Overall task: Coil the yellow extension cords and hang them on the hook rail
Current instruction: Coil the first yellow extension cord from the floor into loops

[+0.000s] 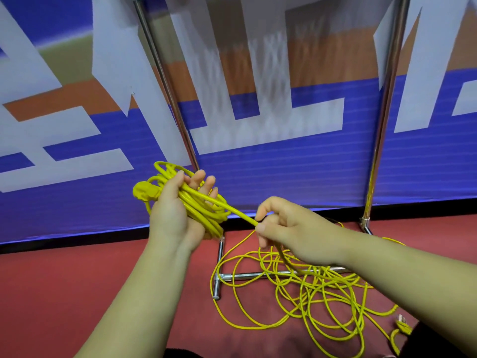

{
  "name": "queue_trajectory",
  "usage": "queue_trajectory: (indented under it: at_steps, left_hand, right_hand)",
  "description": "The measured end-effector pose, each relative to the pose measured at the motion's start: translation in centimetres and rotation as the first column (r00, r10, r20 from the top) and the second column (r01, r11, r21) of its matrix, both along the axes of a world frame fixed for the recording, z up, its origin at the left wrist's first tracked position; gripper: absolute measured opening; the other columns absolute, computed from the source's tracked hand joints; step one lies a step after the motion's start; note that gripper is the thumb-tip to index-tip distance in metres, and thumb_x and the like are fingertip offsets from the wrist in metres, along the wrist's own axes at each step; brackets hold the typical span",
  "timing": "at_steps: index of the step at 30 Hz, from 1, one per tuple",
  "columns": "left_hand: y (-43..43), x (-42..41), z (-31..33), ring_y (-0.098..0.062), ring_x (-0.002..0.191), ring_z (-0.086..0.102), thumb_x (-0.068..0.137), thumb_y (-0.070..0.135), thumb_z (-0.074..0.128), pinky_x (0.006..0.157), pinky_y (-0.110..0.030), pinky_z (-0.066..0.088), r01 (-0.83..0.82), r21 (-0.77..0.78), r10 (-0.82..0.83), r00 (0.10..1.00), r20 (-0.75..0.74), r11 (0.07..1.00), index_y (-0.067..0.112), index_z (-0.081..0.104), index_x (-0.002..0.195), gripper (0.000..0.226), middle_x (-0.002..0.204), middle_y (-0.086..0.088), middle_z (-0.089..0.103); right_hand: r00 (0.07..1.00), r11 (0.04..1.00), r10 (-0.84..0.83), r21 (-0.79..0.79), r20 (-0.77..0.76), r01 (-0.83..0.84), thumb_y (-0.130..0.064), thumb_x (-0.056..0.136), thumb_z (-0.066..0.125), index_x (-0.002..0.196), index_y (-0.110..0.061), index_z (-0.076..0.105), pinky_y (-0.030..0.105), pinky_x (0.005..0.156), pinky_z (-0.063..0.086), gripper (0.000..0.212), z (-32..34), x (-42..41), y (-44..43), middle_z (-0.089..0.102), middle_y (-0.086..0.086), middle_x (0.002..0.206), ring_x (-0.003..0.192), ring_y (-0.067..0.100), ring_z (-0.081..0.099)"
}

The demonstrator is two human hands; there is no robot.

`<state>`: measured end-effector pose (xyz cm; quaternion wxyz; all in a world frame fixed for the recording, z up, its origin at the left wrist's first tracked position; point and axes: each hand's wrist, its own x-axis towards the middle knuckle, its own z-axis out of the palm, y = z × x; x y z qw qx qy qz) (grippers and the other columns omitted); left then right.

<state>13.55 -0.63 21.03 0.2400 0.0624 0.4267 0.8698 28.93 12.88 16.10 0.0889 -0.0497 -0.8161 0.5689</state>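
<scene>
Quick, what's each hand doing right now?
Left hand: holds the coil.
Right hand: pinches the cord.

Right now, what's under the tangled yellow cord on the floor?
Red floor and the rack's silver base bar show under the tangled cord. The right arm covers part of the pile.

Nothing legible was in view. The blue and orange printed banner (284, 177) bore large white strokes, like parts of oversized characters, but they were cropped and blurred beyond reading.
</scene>
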Motion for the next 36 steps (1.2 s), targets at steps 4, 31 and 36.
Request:
queue_trajectory:
  at_steps: [4, 31, 36]
  left_hand:
    - [-1.0, -0.4, 0.3, -0.012, 0.061, 0.071, 0.103, 0.027, 0.051, 0.062, -0.027, 0.059, -0.01, 0.041, 0.007, 0.997, 0.075, 0.999, 0.018, 0.057, 0.082, 0.023, 0.067, 0.006, 0.069]
    - [-2.1, 2.1, -4.3, -0.013, 0.039, 0.03, 0.09, 0.027, 0.07, 0.048, -0.027, 0.037, 0.311, -0.396, -0.44, 0.848, -0.294, 0.864, 0.009, 0.067, 0.115, 0.031, 0.055, -0.004, 0.034]
    - [-1.2, 3.1, -3.9, -0.011, 0.036, 0.031, 0.09, 0.028, 0.061, 0.047, -0.027, 0.038, 0.417, -0.378, -0.538, 0.783, -0.312, 0.827, 0.007, 0.063, 0.098, 0.023, 0.05, -0.002, 0.035]
  right_hand:
    - [0.983, 0.996, 0.083, -0.045, 0.165, -0.077, -0.023, 0.102, 0.053, 0.101, -0.009, 0.053, 0.026, 0.063, 0.042, 0.014, -2.3, -0.6, 1.4, 0.071, 0.004, 0.083, 0.062, 0.011, 0.054]
    - [0.972, 0.988, -0.15, 0.018, -0.182, 0.156, -0.016, 0.09, 0.071, 0.093, -0.022, 0.077, 0.006, 0.062, 0.041, 0.009, 4.0, -0.1, 0.8, 0.069, -0.019, 0.066, 0.061, -0.006, 0.06]
    - [0.956, 0.986, -0.168, -0.027, -0.241, 0.166, -0.012, 0.089, 0.072, 0.101, -0.013, 0.078, 0.011, 0.073, 0.047, 0.014, 4.3, 0.5, 1.4, 0.077, -0.01, 0.084, 0.08, -0.002, 0.07]
